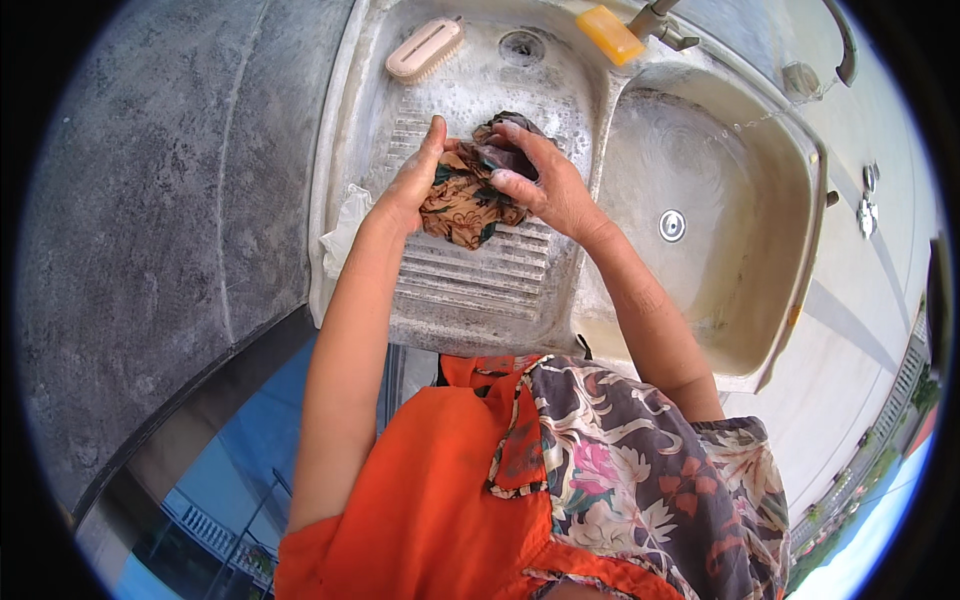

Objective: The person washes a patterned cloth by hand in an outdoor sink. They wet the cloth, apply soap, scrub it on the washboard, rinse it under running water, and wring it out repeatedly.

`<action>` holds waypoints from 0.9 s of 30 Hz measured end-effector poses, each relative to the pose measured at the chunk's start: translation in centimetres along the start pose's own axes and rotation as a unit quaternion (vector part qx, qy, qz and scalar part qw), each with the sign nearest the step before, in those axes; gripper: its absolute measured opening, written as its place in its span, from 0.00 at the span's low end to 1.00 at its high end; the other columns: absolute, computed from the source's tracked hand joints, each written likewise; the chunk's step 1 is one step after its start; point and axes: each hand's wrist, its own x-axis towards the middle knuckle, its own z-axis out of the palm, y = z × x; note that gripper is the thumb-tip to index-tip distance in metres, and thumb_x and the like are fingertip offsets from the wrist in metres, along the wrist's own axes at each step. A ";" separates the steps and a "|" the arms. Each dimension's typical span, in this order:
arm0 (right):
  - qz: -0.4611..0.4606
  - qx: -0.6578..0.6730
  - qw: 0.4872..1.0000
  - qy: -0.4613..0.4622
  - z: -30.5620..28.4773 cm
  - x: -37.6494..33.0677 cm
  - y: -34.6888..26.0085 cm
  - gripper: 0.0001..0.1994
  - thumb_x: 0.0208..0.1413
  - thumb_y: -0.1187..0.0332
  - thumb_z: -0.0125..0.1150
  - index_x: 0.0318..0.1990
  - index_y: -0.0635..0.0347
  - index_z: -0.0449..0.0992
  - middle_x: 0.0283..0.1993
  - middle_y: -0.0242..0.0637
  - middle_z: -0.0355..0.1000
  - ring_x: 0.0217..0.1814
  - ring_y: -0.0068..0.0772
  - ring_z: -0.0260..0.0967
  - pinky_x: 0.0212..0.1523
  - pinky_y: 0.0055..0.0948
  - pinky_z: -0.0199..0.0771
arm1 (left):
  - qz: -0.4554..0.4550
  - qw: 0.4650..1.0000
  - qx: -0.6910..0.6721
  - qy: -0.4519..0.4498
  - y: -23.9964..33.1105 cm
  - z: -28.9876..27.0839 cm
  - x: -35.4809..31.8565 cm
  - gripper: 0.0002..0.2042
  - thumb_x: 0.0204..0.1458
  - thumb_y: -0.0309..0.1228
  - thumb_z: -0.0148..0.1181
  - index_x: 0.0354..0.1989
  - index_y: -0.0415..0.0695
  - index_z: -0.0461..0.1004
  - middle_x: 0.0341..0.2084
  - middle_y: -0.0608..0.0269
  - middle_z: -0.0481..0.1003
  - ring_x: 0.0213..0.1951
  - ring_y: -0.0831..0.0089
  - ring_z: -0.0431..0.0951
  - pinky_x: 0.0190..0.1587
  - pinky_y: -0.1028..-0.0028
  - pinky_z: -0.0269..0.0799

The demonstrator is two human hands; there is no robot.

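Cloth (465, 208), one, frame centre, held between left hand (410, 190) and right hand (560, 190), inside sink rim (337, 150), bare ribs (470, 282) below; brush (425, 48), one, upper frame.

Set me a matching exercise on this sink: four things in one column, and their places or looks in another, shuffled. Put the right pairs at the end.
Things:
1. Scrubbing brush
2. Soap bar
3. Floral cloth
4. Shiny round strainer

Places or looks:
A. Bunched up between the left hand and the right hand
B. In the floor of the right-hand basin
C. Orange, next to a metal tap
D. Pale pink, at the upper left of the left-hand basin

Pairs: 1-D, 2-C, 3-A, 4-B
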 end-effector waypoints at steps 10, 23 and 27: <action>0.037 0.113 0.989 0.084 -6.2 1.5 -8.8 0.16 0.41 0.74 0.68 0.41 0.65 0.78 0.36 0.35 0.80 0.37 0.24 0.76 0.43 0.26 0.76 | 0.122 0.839 0.516 0.125 -0.2 -1.6 -7.6 0.22 0.43 0.39 0.75 0.41 0.36 0.79 0.45 0.51 0.75 0.51 0.55 0.76 0.53 0.64 0.72; -0.249 -0.094 0.964 -0.006 7.1 -2.9 -12.4 0.10 0.38 0.67 0.64 0.26 0.56 0.69 0.22 0.41 0.69 0.26 0.45 0.73 0.30 0.42 0.73 | 0.113 0.861 -0.479 -0.127 -2.8 0.1 -4.8 0.14 0.61 0.43 0.55 0.35 0.44 0.68 0.28 0.67 0.68 0.36 0.73 0.73 0.45 0.73 0.72; -0.015 -0.150 0.983 0.104 4.7 3.6 -7.5 0.13 0.51 0.61 0.65 0.28 0.59 0.68 0.22 0.47 0.72 0.25 0.54 0.73 0.27 0.44 0.74 | 0.127 0.894 -0.427 -0.049 -2.0 4.9 -5.3 0.13 0.63 0.42 0.46 0.42 0.46 0.70 0.38 0.61 0.74 0.41 0.69 0.75 0.46 0.72 0.72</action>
